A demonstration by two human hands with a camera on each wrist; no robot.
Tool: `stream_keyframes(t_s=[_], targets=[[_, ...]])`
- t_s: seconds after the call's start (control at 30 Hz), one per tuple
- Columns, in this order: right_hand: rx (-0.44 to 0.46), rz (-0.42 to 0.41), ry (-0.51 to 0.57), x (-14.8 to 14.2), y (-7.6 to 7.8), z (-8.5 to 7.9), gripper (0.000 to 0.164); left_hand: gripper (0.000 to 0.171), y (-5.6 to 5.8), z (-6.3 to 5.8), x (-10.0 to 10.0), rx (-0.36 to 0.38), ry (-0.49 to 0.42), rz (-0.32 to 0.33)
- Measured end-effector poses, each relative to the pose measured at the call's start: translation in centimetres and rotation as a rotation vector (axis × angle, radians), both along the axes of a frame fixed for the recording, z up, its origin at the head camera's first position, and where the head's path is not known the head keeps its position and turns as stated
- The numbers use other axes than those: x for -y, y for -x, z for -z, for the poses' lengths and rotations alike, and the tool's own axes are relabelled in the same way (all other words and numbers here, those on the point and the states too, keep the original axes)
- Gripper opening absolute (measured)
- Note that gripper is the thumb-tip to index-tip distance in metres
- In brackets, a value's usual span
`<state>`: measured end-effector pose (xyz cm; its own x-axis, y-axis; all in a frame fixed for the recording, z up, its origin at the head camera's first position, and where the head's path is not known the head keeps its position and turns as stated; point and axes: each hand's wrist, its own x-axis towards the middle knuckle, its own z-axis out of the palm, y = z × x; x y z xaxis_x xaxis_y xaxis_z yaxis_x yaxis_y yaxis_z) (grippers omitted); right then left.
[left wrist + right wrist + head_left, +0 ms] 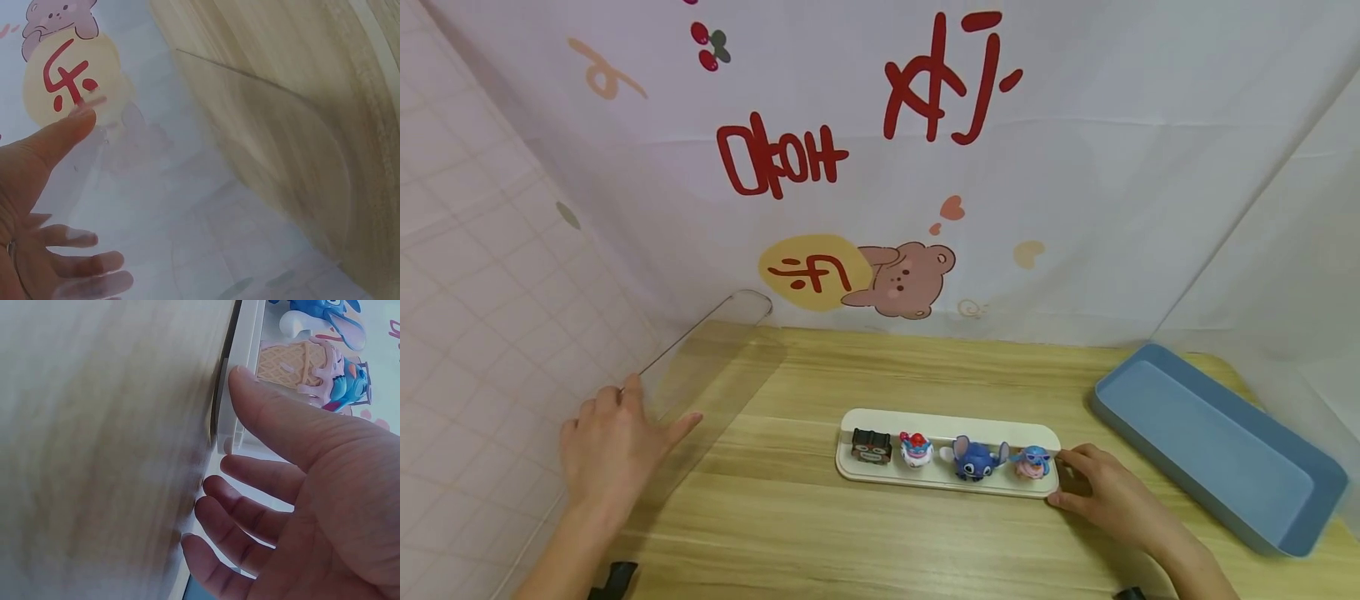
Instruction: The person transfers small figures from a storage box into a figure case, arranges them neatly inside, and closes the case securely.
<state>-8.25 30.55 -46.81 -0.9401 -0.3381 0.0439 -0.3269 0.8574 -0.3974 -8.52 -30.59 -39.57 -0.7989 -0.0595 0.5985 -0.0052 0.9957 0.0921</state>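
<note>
My left hand (613, 442) grips a clear plastic cover (718, 367), held tilted above the table's left side. In the left wrist view, the thumb (69, 131) lies on one side and several fingers show across from it. A long white display base (955, 490) lies on the table. On it stand a black and brown figurine (872, 447), a white figurine with a red top (916, 450), a blue big-eared figurine (976, 458) and a blue and pink ice-cream-cone figurine (1032, 462). My right hand (1112, 500) holds the base's right end between thumb and forefinger.
A blue-grey rectangular tray (1217, 500) stands at the right on the wood-grain table (760, 525). White printed cloth (1075, 208) hangs at the back, and grid-patterned cloth (497, 317) covers the left side.
</note>
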Motion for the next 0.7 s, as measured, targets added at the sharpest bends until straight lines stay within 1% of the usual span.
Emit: stream_keyframes(t_s=[0.07,0.13,0.3,0.43,0.7], targets=[[-0.001,0.000,-0.001,0.0,0.0,0.0,0.062,0.125,0.1,-0.1,0.0,-0.019,0.010,0.022],[-0.003,0.000,-0.001,0.1,0.0,0.0,0.062,0.130,0.1,-0.1,0.0,-0.047,0.021,0.048],[-0.006,0.001,-0.003,0.1,0.0,0.1,0.063,0.127,0.1,-0.5,-0.3,-0.101,0.031,0.103],[-0.005,-0.004,0.004,0.0,-0.1,0.1,0.062,0.124,0.3,-1.0,-0.7,-0.124,0.033,0.139],[-0.005,0.004,0.006,0.1,-0.2,0.0,0.060,0.120,0.2,-2.0,-2.1,-0.131,0.031,0.167]])
